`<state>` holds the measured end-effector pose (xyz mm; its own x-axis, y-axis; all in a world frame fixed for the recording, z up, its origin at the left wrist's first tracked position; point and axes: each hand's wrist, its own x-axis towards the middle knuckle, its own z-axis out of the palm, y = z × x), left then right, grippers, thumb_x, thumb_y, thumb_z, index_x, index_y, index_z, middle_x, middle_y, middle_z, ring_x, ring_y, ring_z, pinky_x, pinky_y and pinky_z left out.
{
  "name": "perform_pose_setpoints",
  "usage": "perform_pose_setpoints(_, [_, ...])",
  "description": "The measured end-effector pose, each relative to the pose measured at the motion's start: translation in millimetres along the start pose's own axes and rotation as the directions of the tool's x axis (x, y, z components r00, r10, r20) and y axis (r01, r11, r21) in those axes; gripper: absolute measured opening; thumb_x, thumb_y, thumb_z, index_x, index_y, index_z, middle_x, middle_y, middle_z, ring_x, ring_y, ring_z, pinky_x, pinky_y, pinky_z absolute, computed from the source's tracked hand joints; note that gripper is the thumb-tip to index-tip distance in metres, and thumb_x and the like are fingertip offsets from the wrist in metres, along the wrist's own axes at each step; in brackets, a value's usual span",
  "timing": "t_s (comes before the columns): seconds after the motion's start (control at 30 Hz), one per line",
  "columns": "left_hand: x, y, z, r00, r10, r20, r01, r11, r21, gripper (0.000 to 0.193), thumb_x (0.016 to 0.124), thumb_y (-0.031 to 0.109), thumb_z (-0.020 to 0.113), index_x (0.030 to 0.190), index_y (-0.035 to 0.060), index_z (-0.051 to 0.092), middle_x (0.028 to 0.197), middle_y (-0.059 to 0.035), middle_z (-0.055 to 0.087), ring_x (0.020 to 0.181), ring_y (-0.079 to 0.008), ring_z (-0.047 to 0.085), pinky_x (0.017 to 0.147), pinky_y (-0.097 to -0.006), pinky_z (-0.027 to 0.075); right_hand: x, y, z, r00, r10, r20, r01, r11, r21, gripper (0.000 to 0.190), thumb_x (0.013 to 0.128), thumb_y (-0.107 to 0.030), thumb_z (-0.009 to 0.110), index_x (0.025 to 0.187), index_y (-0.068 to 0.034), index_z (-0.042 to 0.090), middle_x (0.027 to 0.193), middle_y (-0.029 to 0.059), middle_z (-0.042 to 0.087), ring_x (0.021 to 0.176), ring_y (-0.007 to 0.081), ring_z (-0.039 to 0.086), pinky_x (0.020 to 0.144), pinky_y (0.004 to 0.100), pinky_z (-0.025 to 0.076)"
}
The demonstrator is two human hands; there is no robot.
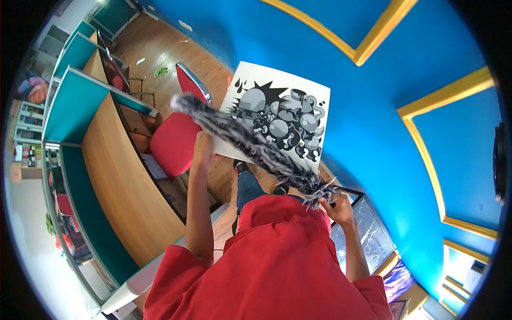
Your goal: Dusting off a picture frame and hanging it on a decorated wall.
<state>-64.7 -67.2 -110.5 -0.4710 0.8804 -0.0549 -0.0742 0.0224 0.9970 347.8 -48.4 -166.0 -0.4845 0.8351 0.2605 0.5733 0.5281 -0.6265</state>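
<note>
A long, narrow duster-like thing of shaggy black and grey fibres (pixel 252 146) stretches diagonally across the view in front of me. My right hand (pixel 339 208) grips its lower right end, fingers closed around the fibres. My left hand (pixel 203 145) is at its underside near the upper left part; the fluffy piece hides most of the fingers, so its grip is unclear. Beyond it stands a white canvas with a black and grey cartoon-like picture (pixel 278 124), partly covered by the fluffy thing and close to the blue wall.
A red chair (pixel 176 144) stands left of the canvas, beside a curved wooden desk (pixel 120 180) with teal partitions (pixel 90 108). At right is the blue wall (pixel 372 152) with yellow mouldings; a dark-framed marbled panel (pixel 370 228) leans low. Green leaves (pixel 161 71) lie on the wooden floor.
</note>
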Motion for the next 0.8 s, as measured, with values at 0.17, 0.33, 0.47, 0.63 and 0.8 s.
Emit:
perform_pose_setpoints(0.17, [-4,50,17,0.984,0.082,-0.160,-0.079,0.997,0.026,0.042,0.093,0.037,0.040,0.076,0.0030,0.058,0.056,-0.0014,0.052,0.041,-0.0103,0.048,0.029,-0.0256,0.030,12,9,-29,0.992,-0.020,-0.123,0.016,0.999,-0.030,0.040,0.080,-0.033,0.067,0.070,0.004,0.057,0.049,0.0179,0.048,0.040,0.0276,0.045,0.042,0.0387,0.036])
perform_pose_setpoints(0.33, [-11,56,26,0.982,-0.005,-0.191,0.028,0.993,0.118,0.044,0.094,0.039,0.040,0.073,0.0038,0.058,0.051,-0.0002,0.049,0.036,-0.0090,0.043,0.028,-0.0233,0.028,52,32,-32,0.968,0.155,-0.198,-0.139,0.986,0.090,0.039,0.082,-0.033,0.065,0.068,0.004,0.060,0.064,0.0212,0.059,0.057,0.0393,0.058,0.051,0.0411,0.043])
perform_pose_setpoints(0.47, [-18,55,22,0.976,-0.051,-0.211,0.071,0.993,0.091,0.043,0.094,0.037,0.039,0.074,0.0039,0.058,0.052,-0.0003,0.050,0.036,-0.0092,0.043,0.029,-0.0229,0.028,50,-2,-37,0.995,0.093,-0.021,-0.092,0.995,0.039,0.035,0.082,-0.031,0.064,0.085,0.004,0.062,0.079,0.0219,0.062,0.072,0.0388,0.061,0.058,0.0434,0.045])
perform_pose_setpoints(0.63, [-27,63,13,0.974,-0.014,-0.226,0.018,1.000,0.017,0.040,0.094,0.035,0.038,0.071,0.0070,0.054,0.052,0.0006,0.048,0.035,-0.0078,0.041,0.028,-0.0222,0.026,50,24,-32,0.984,0.081,0.157,-0.075,0.996,-0.045,0.043,0.081,-0.038,0.062,0.089,0.004,0.061,0.080,0.0219,0.062,0.075,0.0393,0.061,0.065,0.0420,0.048])
perform_pose_setpoints(0.8, [-34,84,12,0.949,-0.063,-0.310,0.091,0.993,0.075,0.040,0.094,0.036,0.039,0.071,0.0076,0.054,0.051,0.0007,0.047,0.034,-0.0071,0.040,0.027,-0.0216,0.025,82,38,-30,0.944,0.323,-0.073,-0.321,0.946,0.034,0.042,0.083,-0.036,0.062,0.080,0.006,0.060,0.073,0.0249,0.060,0.068,0.0371,0.061,0.057,0.0406,0.045])
